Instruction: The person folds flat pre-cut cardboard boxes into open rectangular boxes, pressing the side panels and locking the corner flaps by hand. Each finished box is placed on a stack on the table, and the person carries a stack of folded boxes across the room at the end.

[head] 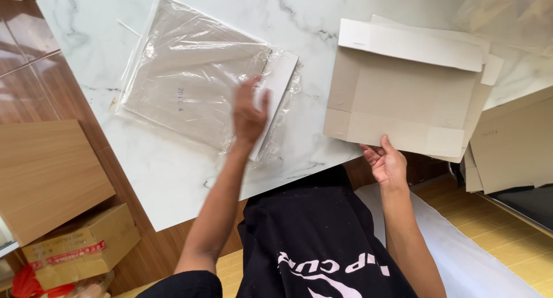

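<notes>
The left hand (249, 111), blurred, fingers spread and gripping nothing, is lying flat on the near right end of a clear plastic bag (196, 79) holding a flat cardboard sheet, on the left of the white marble table (173, 171). The right hand (387, 162) is pinching the near edge of a flat, unfolded cardboard box blank (403, 96) topping a stack on the right. A small taped carton (80, 246) is sitting on the floor, near left.
</notes>
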